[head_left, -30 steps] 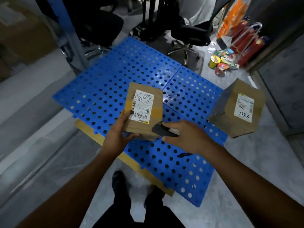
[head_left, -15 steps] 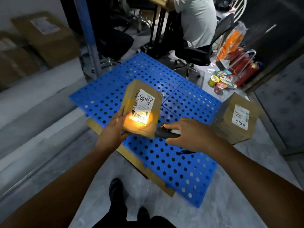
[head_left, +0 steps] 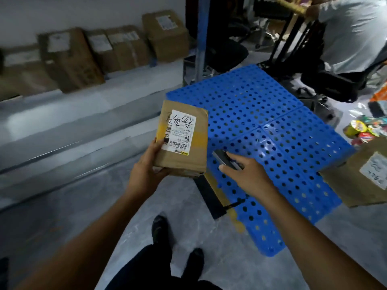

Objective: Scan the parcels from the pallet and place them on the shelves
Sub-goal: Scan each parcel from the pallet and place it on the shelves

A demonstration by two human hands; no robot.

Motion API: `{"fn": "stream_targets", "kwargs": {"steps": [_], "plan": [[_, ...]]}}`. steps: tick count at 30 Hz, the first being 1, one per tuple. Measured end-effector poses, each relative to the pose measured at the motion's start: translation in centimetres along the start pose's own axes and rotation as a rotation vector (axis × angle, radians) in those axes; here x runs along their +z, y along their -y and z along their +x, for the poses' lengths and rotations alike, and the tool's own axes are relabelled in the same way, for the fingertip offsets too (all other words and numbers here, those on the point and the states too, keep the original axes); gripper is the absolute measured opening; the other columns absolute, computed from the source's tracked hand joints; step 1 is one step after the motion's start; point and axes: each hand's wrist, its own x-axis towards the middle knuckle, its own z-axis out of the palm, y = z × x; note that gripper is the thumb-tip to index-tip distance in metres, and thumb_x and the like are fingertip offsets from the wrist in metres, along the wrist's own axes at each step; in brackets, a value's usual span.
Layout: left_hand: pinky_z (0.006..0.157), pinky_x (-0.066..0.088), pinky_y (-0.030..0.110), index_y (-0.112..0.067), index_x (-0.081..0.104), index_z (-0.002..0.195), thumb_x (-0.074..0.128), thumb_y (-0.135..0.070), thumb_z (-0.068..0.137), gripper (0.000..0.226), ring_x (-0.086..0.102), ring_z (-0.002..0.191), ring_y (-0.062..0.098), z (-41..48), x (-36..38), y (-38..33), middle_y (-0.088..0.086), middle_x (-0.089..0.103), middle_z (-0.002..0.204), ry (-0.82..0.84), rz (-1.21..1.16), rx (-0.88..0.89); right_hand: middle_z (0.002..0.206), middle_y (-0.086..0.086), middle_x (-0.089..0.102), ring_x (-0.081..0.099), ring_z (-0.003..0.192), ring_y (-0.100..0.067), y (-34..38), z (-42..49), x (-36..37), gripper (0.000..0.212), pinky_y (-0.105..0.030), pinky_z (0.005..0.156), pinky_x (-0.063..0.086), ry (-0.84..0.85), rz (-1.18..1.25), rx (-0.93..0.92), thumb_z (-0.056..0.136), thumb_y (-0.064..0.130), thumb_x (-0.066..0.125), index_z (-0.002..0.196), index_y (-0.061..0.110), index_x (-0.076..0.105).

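Both hands grip: left hand (head_left: 146, 172) a boxy cardboard parcel (head_left: 184, 152), right hand (head_left: 246, 175) a slim dark scanner (head_left: 223, 159).

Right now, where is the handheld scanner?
Centre of the head view: the right hand grips the scanner just right of the parcel that the left hand holds, over the left edge of the blue pallet.

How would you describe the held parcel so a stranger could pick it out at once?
Start at the blue pallet on the floor. At its left edge, the left hand holds up a brown parcel. It alone is hand-held, and a yellow tape band crosses it.
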Motion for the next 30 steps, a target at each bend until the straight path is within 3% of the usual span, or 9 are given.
{"fn": "stream_targets", "kwargs": {"steps": [5, 9, 13, 18, 20, 22, 24, 27, 30], "plan": [[0.094, 0.048, 0.026, -0.057, 0.032, 0.148, 0.089, -0.026, 0.075, 0.097, 0.055, 0.123, 0.008, -5.1, -5.1, 1.9, -0.006, 0.054, 0.148, -0.108, -0.010, -0.070, 0.149, 0.012, 0.050, 0.053, 0.130, -0.016, 3.4, 0.4, 5.9, 0.065, -0.031, 0.097, 0.048, 0.070, -0.025, -0.100, 0.086, 0.057, 0.070, 0.145, 0.036, 0.051], [0.091, 0.048, 0.025, -0.067, 0.030, 0.142, 0.091, -0.021, 0.073, 0.103, 0.056, 0.120, 0.005, -8.4, -9.9, 4.7, -0.015, 0.055, 0.144, -0.235, -0.012, -0.141, 0.147, 0.015, 0.051, 0.051, 0.131, -0.012, 7.6, 0.7, 11.5, 0.065, -0.019, 0.091, 0.046, 0.154, -0.015, -0.178, 0.085, 0.057, 0.070, 0.144, 0.036, 0.053], [0.097, 0.049, 0.025, -0.058, 0.035, 0.145, 0.090, -0.019, 0.075, 0.098, 0.055, 0.125, 0.006, -12.2, -16.2, 8.8, -0.011, 0.054, 0.148, -0.333, -0.037, -0.228, 0.139, 0.020, 0.055, 0.049, 0.123, 0.001, 13.0, 0.5, 19.0, 0.064, -0.012, 0.088, 0.038, 0.223, -0.019, -0.268, 0.084, 0.054, 0.072, 0.142, 0.034, 0.055], [0.091, 0.041, -0.001, -0.064, 0.033, 0.143, 0.089, -0.015, 0.077, 0.099, 0.053, 0.120, -0.004, -16.9, -25.3, 15.2, -0.005, 0.051, 0.151, -0.413, -0.057, -0.308, 0.129, 0.025, 0.055, 0.047, 0.110, 0.013, 20.1, -1.1, 30.0, 0.063, -0.004, 0.084, 0.037, 0.313, -0.029, -0.327, 0.084, 0.053, 0.074, 0.141, 0.033, 0.056], [0.092, 0.042, 0.001, -0.059, 0.034, 0.145, 0.089, -0.017, 0.077, 0.097, 0.054, 0.123, -0.005, -18.7, -28.9, 17.8, -0.010, 0.051, 0.151, -0.437, -0.069, -0.349, 0.132, 0.023, 0.057, 0.053, 0.116, 0.006, 22.7, -1.7, 34.5, 0.064, -0.014, 0.093, 0.044, 0.353, -0.027, -0.328, 0.083, 0.054, 0.074, 0.141, 0.033, 0.056], [0.091, 0.042, 0.001, -0.053, 0.036, 0.148, 0.089, -0.022, 0.076, 0.095, 0.054, 0.121, -0.012, -20.1, -32.3, 20.7, -0.028, 0.052, 0.143, -0.459, -0.085, -0.392, 0.139, 0.018, 0.057, 0.055, 0.125, -0.003, 25.1, -2.0, 38.8, 0.065, -0.030, 0.105, 0.046, 0.381, -0.048, -0.331, 0.082, 0.055, 0.073, 0.141, 0.033, 0.056], [0.088, 0.041, -0.001, -0.050, 0.037, 0.149, 0.089, -0.026, 0.076, 0.093, 0.051, 0.118, -0.019, -21.3, -35.4, 23.2, -0.045, 0.050, 0.131, -0.469, -0.099, -0.420, 0.141, 0.015, 0.057, 0.054, 0.128, -0.006, 27.3, -2.4, 42.8, 0.066, -0.036, 0.109, 0.045, 0.403, -0.068, -0.338, 0.082, 0.055, 0.073, 0.142, 0.032, 0.056], [0.087, 0.039, -0.002, -0.050, 0.038, 0.147, 0.090, -0.031, 0.075, 0.090, 0.050, 0.118, -0.021, -22.5, -39.3, 26.5, -0.050, 0.048, 0.128, -0.461, -0.109, -0.462, 0.141, 0.014, 0.058, 0.055, 0.126, -0.006, 29.6, -2.8, 48.0, 0.064, -0.035, 0.107, 0.046, 0.429, -0.088, -0.335, 0.083, 0.053, 0.073, 0.141, 0.031, 0.057], [0.086, 0.039, -0.002, -0.057, 0.038, 0.143, 0.091, -0.032, 0.074, 0.090, 0.051, 0.116, -0.020, -22.9, -42.0, 30.0, -0.048, 0.050, 0.128, -0.439, -0.118, -0.507, 0.138, 0.015, 0.059, 0.057, 0.122, -0.005, 30.9, -2.0, 52.6, 0.063, -0.026, 0.097, 0.047, 0.472, -0.110, -0.300, 0.084, 0.053, 0.073, 0.140, 0.030, 0.058]]}}
